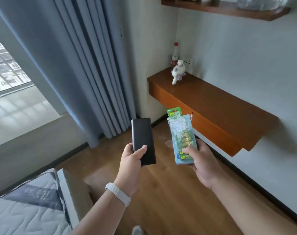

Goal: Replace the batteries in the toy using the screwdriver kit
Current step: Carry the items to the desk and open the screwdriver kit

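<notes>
Head cam: left hand (134,160) grips black case (143,141), prob. the screwdriver kit; right hand (200,165) pinches battery pack (181,133). Toy (178,71) stands at wooden ledge's (212,106) far corner by the wall — untouched, so all steps appear left.

Held in the left hand (132,160): slim black case (143,141), closed, long axis nearly upright, gripped at its lower end. Pinched in the right hand (199,161): green GP battery pack (181,133), clear wrap crumpled, on pale blue backing. Standing upright on the wooden tabletop (212,106), near the wall corner: small white toy animal (178,71).
</notes>
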